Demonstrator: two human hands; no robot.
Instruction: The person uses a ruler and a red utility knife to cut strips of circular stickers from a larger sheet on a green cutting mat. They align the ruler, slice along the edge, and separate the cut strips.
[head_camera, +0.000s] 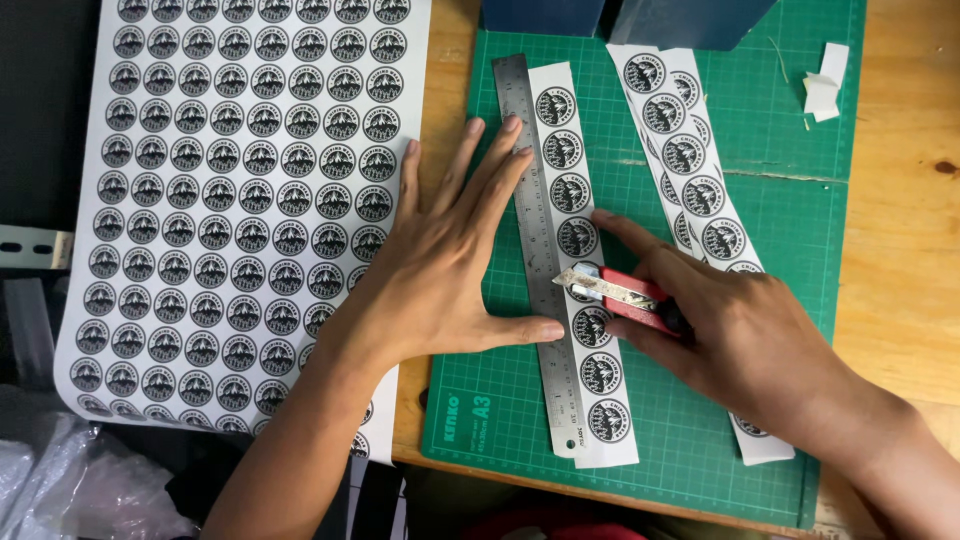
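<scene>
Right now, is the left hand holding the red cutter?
No, the left hand presses flat on the metal ruler; the right hand holds the red cutter.

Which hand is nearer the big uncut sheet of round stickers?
Left. The left hand presses the metal ruler, its wrist over the sticker sheet; the right hand holds the red cutter, farther right.

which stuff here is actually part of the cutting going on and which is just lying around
In use:
- left hand pressing the steel ruler
- right hand holding the red utility knife
- sticker strip beside the ruler
- green cutting mat

Lying about:
- large sticker sheet
- cut strips at right
- paper scraps
- dark boxes
- clear plastic wrap
</scene>
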